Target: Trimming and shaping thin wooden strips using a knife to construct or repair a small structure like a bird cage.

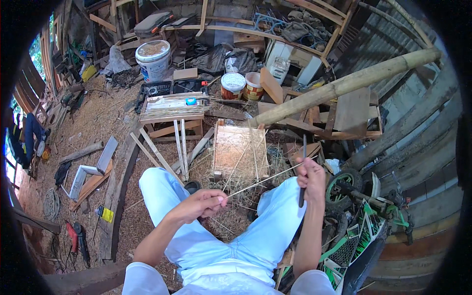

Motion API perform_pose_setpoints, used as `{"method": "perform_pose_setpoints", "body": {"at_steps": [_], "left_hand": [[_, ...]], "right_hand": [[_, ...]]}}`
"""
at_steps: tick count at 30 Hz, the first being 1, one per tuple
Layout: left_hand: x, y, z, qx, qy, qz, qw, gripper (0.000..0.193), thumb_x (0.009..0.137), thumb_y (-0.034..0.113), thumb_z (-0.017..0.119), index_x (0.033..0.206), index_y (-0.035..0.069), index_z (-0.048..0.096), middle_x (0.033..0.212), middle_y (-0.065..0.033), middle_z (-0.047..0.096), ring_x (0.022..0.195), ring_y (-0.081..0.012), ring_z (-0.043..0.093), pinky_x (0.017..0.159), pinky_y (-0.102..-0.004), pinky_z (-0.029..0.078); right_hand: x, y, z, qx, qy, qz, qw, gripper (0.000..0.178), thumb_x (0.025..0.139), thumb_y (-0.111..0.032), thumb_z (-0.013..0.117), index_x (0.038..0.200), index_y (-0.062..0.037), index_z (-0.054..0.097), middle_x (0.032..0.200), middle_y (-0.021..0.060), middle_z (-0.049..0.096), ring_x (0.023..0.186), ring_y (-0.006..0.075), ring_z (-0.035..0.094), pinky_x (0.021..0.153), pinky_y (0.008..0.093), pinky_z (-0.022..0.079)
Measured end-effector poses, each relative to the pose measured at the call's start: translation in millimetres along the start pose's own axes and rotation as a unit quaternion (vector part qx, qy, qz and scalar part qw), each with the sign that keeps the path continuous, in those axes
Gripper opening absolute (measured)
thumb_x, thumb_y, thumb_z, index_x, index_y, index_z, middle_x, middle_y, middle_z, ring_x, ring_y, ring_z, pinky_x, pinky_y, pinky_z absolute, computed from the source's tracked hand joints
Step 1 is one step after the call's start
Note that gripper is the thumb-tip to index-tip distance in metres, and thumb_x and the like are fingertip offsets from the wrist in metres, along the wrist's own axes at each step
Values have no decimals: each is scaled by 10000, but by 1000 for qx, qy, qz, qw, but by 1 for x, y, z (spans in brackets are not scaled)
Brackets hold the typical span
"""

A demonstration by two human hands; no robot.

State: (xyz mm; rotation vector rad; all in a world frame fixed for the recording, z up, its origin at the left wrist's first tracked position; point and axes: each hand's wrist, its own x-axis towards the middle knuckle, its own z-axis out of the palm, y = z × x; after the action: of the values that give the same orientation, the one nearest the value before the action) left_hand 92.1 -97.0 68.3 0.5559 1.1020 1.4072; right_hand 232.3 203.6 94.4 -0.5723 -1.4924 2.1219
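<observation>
Between my hands stretches a thin bamboo strip (260, 182), slanting up to the right above my knees. Its near end is pinched in the closed fingers of my left hand (202, 202). My right hand (311, 179) is wrapped round a knife (301, 197), with the dark handle end pointing down and the narrow blade standing up past my fingers. The strip's other end meets the knife at that hand; whether the fingers also grip it I cannot tell. Beyond my knees is a low wooden board (239, 147), with pale shavings and loose strips lying on and before it.
A bamboo pole (344, 86) slants in from the right. A small bench (169, 112) bears split strips and a blue tape measure (191, 102). Buckets (153, 59) stand behind. A green-framed bicycle (354, 236) lies at my right, a red-and-black power tool (78, 241) at my left.
</observation>
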Motion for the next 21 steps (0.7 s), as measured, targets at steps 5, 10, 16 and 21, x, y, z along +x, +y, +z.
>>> {"method": "perform_pose_setpoints", "body": {"at_steps": [5,10,16,21], "left_hand": [[-2,-3,-5,77,7,-11,997,191,976,220,456,942,63,560,650,74,361,565,-30,311,477,-191,235],[12,2,7,123,25,58,990,224,990,242,427,966,61,557,656,72,361,582,-27,334,517,-176,266],[29,13,24,25,5,29,999,247,975,281,468,921,48,530,625,84,310,528,-32,261,460,-203,179],[27,12,20,-36,-25,3,999,232,968,273,483,911,50,513,599,85,281,484,-35,218,441,-215,148]], "right_hand": [[3,-9,-9,19,13,20,1000,315,943,-275,545,1037,24,575,616,-25,459,434,9,341,370,152,259],[-9,-5,25,49,-105,52,992,334,958,-246,512,1150,25,547,581,-37,458,416,10,326,350,161,238],[-23,22,56,16,-224,128,966,377,949,-253,534,1135,74,557,612,-9,496,442,17,336,389,178,258],[-21,11,47,-48,-191,102,975,345,945,-249,544,1058,73,602,603,-12,488,452,17,334,397,176,247]]}}
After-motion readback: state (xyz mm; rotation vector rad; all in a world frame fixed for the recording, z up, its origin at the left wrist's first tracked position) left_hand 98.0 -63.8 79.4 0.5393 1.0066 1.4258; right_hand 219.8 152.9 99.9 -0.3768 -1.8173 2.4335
